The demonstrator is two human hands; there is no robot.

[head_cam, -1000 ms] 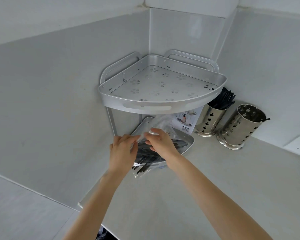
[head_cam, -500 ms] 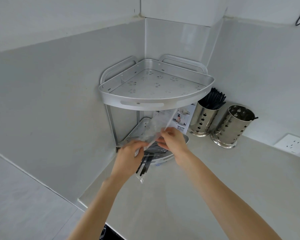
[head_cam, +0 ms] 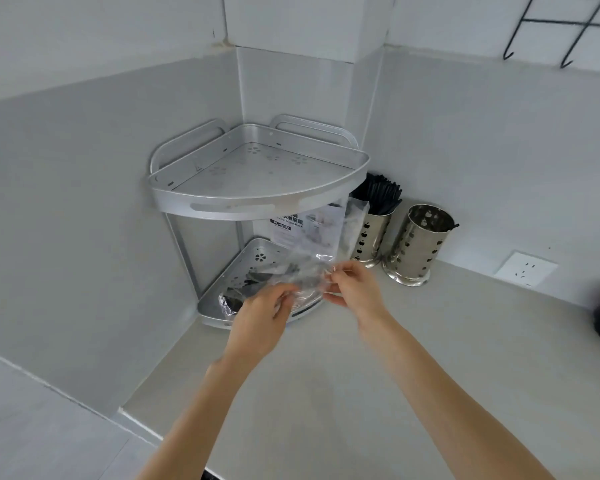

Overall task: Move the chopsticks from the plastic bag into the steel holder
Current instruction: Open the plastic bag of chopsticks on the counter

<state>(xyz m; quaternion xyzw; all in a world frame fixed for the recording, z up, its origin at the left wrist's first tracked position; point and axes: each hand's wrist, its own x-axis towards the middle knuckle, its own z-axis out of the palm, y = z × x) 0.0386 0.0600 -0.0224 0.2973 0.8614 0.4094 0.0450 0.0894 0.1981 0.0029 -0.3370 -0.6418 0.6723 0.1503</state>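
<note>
Above the lower shelf point(head_cam: 257, 258), both hands' fingers point(head_cam: 333, 275) pinch the plastic bag point(head_cam: 309, 258) of chopsticks point(head_cam: 257, 275).

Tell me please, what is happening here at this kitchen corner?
A person is working a clear plastic bag with both bare hands over the lower tier of a metal corner rack. The left hand and the right hand each pinch the bag's film. Dark chopsticks are inside it. Two perforated steel holders stand to the right on the counter: the near holder shows just one dark tip at its rim, and the far holder is full of black chopsticks.
</note>
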